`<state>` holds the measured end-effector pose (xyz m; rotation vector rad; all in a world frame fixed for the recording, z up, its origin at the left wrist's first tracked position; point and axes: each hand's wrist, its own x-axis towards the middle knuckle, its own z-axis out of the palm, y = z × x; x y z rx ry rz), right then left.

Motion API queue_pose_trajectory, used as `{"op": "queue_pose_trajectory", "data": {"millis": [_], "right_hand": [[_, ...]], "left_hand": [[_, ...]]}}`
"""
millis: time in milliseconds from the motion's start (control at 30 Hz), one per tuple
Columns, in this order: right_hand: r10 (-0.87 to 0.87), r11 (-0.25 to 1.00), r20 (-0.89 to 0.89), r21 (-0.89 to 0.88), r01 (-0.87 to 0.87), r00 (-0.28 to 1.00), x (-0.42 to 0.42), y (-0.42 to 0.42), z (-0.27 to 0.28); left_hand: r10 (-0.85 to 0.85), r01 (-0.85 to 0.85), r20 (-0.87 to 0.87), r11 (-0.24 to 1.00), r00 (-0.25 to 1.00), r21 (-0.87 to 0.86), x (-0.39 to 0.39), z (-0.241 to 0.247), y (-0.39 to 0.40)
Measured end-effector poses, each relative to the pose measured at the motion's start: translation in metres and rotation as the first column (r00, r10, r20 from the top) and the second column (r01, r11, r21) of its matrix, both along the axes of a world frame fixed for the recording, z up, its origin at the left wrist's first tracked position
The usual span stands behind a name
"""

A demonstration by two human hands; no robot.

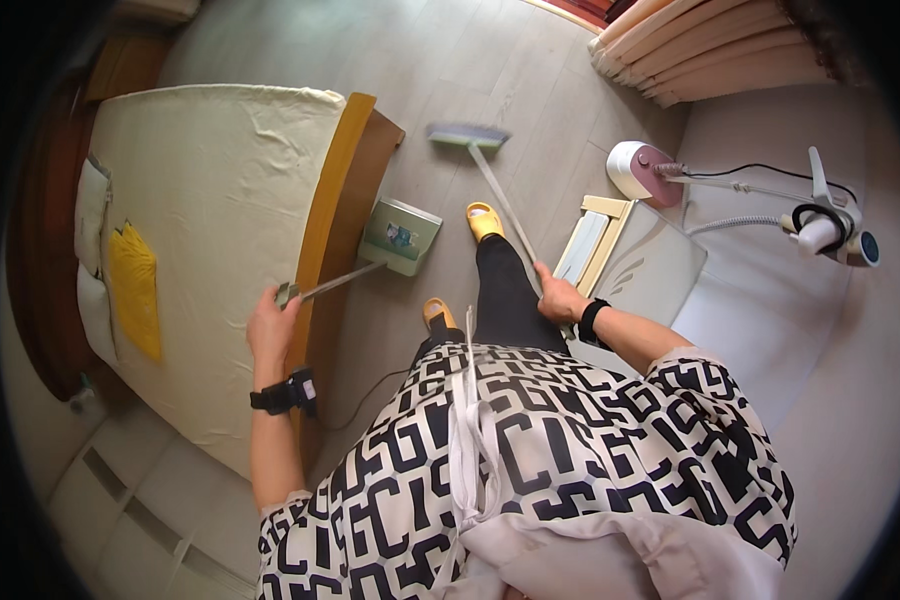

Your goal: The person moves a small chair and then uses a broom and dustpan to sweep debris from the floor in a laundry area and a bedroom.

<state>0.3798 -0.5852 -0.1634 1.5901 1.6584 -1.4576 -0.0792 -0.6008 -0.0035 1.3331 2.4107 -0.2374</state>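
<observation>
My left hand [271,324] is closed around the handle end of a long-handled dustpan, beside the bed's footboard. The pale green dustpan [400,235] is near the floor by the footboard, with a sticker on it. My right hand [559,296] grips the pole of a broom [468,137], whose head, slightly blurred, is over the floor ahead of my feet. Whether the bristles touch the floor I cannot tell. Both wrists wear black bands.
On the left stands a bed with a wooden footboard [337,195] and a yellow cushion [136,289]. At right are a white and pink steamer-like appliance [641,172], its hose, and a cream cabinet [649,255]. A peach curtain [709,49] hangs at upper right. A dark cable [366,397] lies near the bed.
</observation>
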Motion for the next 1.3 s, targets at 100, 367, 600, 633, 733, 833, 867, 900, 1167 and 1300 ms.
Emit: {"op": "queue_pose_trajectory", "data": {"millis": [100, 367, 600, 633, 733, 833, 867, 900, 1167, 1300], "right_hand": [[0.035, 0.986, -0.108, -0.158, -0.052, 0.993, -0.019, -0.020, 0.034], [-0.323, 0.908, -0.084, -0.309, 0.283, 0.943, -0.044, -0.065, 0.171], [-0.324, 0.943, -0.165, 0.015, 0.331, 0.931, -0.096, -0.037, 0.085], [-0.351, 0.931, -0.161, 0.041, 0.362, 0.922, -0.110, -0.032, 0.062], [-0.275, 0.957, -0.129, 0.056, 0.284, 0.953, -0.146, -0.060, 0.003], [0.083, 0.994, -0.006, 0.070, -0.082, 0.997, -0.164, -0.142, -0.008], [0.133, 0.990, -0.071, 0.061, -0.129, 0.989, -0.154, -0.167, 0.001], [0.179, 0.983, -0.133, 0.068, -0.172, 0.975, -0.143, -0.182, 0.009], [-0.380, 0.820, -0.199, -0.525, 0.229, 0.903, -0.055, -0.160, 0.146], [-0.478, 0.846, -0.149, -0.344, 0.408, 0.866, -0.008, -0.152, 0.153]], "left_hand": [[0.031, -0.030, 0.055, 0.999, 0.998, -0.020, 0.001, 0.010, -0.014], [-0.011, -0.007, 0.105, 0.986, 0.994, 0.167, -0.038, -0.008, -0.157], [0.161, -0.179, 0.136, 0.976, 0.977, 0.126, -0.085, -0.002, -0.262], [0.175, -0.190, 0.132, 0.975, 0.976, 0.115, -0.088, 0.000, -0.271], [0.150, -0.157, 0.084, 0.984, 0.985, 0.088, -0.091, 0.004, -0.283], [0.112, -0.115, 0.039, 0.992, 0.993, 0.061, -0.109, -0.007, -0.300], [0.094, -0.096, 0.034, 0.994, 0.995, 0.056, -0.111, -0.011, -0.303], [0.118, -0.120, 0.043, 0.992, 0.992, 0.032, -0.107, -0.006, -0.297], [0.030, -0.038, 0.072, 0.993, 0.997, 0.109, -0.107, -0.009, -0.293], [0.021, -0.030, 0.115, 0.997, 0.993, 0.077, -0.095, 0.006, -0.301]]}}
